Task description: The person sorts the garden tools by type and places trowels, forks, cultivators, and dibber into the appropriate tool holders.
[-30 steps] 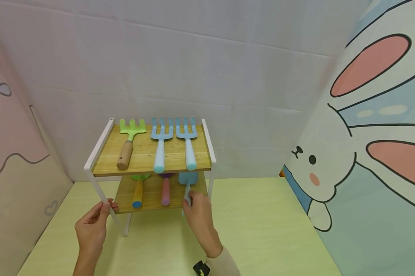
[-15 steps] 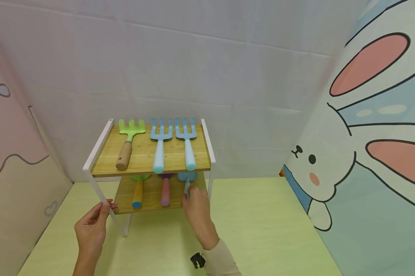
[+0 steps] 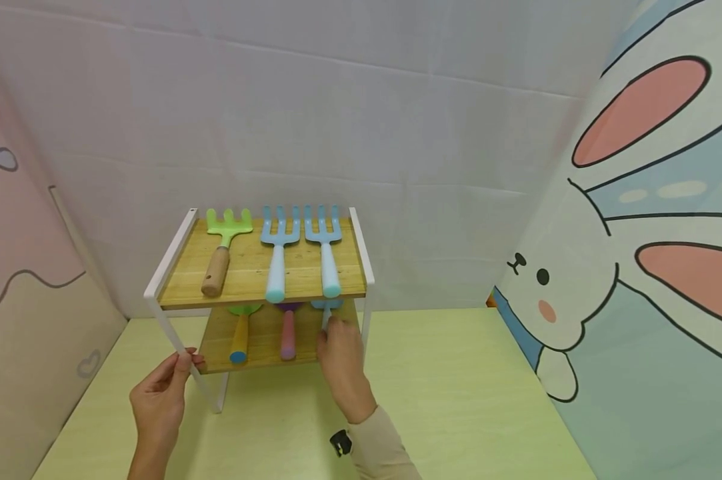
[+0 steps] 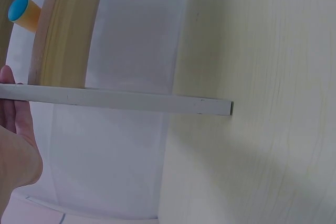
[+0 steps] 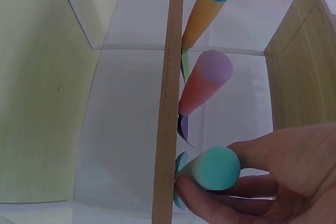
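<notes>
My right hand (image 3: pixel 344 367) holds the handle of a light blue shovel (image 3: pixel 327 305) at the right end of the rack's lower shelf (image 3: pixel 265 341). In the right wrist view, thumb and fingers lie round its mint handle (image 5: pixel 218 169). The upper shelf hides part of the blade. My left hand (image 3: pixel 159 403) grips the white front-left leg (image 4: pixel 131 99) of the rack. Left of the blue shovel lie a pink-handled tool (image 3: pixel 288 335) with a purple head and an orange-handled tool (image 3: pixel 239 339) with a green head, both heads partly hidden.
On the upper shelf (image 3: pixel 249 267) lie a green hand rake (image 3: pixel 217 267) with a wooden handle and two light blue hand forks (image 3: pixel 277 267). The rack stands on a pale yellow-green table (image 3: pixel 457 387) before a white cloth backdrop. A rabbit-print panel (image 3: pixel 577 300) stands at the right.
My right hand has moved slightly forward, and the blue shovel has slid farther back on the lower shelf, with less of its blade showing. The left hand stays on the leg.
</notes>
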The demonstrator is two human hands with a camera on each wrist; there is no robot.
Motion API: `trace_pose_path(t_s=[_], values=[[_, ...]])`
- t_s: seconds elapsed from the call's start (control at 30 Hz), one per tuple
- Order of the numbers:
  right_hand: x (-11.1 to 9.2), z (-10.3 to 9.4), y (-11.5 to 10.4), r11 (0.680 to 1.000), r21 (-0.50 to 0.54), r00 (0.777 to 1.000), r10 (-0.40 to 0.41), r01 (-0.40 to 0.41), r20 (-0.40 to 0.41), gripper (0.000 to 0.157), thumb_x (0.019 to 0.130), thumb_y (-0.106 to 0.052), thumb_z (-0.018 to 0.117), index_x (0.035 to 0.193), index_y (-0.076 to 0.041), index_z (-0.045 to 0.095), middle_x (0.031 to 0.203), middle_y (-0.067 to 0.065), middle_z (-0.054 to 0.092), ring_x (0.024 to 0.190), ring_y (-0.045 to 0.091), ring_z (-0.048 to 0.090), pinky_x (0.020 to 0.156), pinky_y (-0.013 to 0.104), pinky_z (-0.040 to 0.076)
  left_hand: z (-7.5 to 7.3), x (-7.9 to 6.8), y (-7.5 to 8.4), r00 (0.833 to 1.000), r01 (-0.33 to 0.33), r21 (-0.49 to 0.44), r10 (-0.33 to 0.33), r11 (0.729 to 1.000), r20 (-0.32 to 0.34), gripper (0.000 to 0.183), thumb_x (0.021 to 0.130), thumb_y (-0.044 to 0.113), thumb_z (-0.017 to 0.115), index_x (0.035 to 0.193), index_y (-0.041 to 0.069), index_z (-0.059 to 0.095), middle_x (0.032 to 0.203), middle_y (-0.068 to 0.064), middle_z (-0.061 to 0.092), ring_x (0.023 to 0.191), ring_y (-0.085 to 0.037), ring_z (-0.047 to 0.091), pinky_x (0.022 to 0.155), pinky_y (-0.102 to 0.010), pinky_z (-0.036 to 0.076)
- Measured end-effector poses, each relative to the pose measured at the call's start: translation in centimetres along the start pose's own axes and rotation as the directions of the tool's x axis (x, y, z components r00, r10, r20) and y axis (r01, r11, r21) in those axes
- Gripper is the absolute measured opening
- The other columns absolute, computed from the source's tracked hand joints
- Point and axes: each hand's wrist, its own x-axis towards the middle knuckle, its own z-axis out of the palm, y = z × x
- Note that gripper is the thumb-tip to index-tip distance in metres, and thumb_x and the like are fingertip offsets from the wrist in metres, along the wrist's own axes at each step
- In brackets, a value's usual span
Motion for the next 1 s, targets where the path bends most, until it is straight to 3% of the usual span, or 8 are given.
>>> trace_pose_path(t_s=[0.3,0.6,0.7,0.87,1.0], values=[[0.26,0.12,0.2,1.0,-0.007,1.0,-0.011,0.011,-0.012,0.018,0.084,0.011,0.068,0.071,0.002,0.059,0.061,0.008,0.053,0.05,0.016,0.05,0.039,0.022,0.041,-0.04,0.02,0.11,1.0,0.001,0.028,-0.001,1.0,-0.009,0.021,0.1,-0.005,0.061,0.11,-0.023,0.066,0.083,0.001,0.078,0.077,-0.009,0.076,0.085,-0.018,0.058],[0.16,0.15,0.35,0.999,0.019,0.999,-0.042,0.042,-0.02,0.017,0.083,0.011,0.068,0.071,0.003,0.059,0.061,0.005,0.048,0.05,0.012,0.044,0.039,0.02,0.038,-0.01,0.03,0.22,1.0,-0.009,0.014,0.01,1.0,-0.006,0.02,0.1,-0.006,0.061,0.109,-0.023,0.066,0.083,0.0,0.078,0.077,-0.01,0.076,0.084,-0.018,0.058],[0.04,0.18,0.38,0.998,0.021,0.998,-0.058,0.058,-0.012,0.012,0.084,0.01,0.07,0.075,0.006,0.062,0.063,0.007,0.051,0.052,0.014,0.048,0.04,0.02,0.041,-0.03,0.04,0.21,1.0,-0.009,0.025,0.009,1.0,-0.008,0.02,0.1,-0.006,0.061,0.109,-0.023,0.066,0.083,0.0,0.078,0.077,-0.009,0.076,0.085,-0.017,0.058],[-0.27,0.2,0.38,0.996,-0.004,0.995,-0.094,0.094,-0.026,0.01,0.084,0.006,0.075,0.088,0.012,0.068,0.083,0.022,0.067,0.072,0.032,0.068,0.057,0.037,0.06,0.02,-0.02,0.2,1.0,-0.013,0.037,0.013,0.999,-0.001,0.021,0.1,-0.006,0.061,0.109,-0.024,0.065,0.082,0.001,0.078,0.078,-0.009,0.076,0.085,-0.017,0.058],[-0.51,0.27,0.42,0.996,-0.003,0.996,-0.088,0.088,-0.026,0.022,0.086,0.003,0.076,0.104,0.014,0.071,0.104,0.029,0.069,0.092,0.042,0.07,0.075,0.048,0.063,0.03,-0.06,0.25,1.0,-0.012,0.033,0.012,0.999,-0.001,0.021,0.1,-0.006,0.061,0.109,-0.024,0.065,0.083,0.0,0.078,0.078,-0.009,0.076,0.085,-0.017,0.058]])
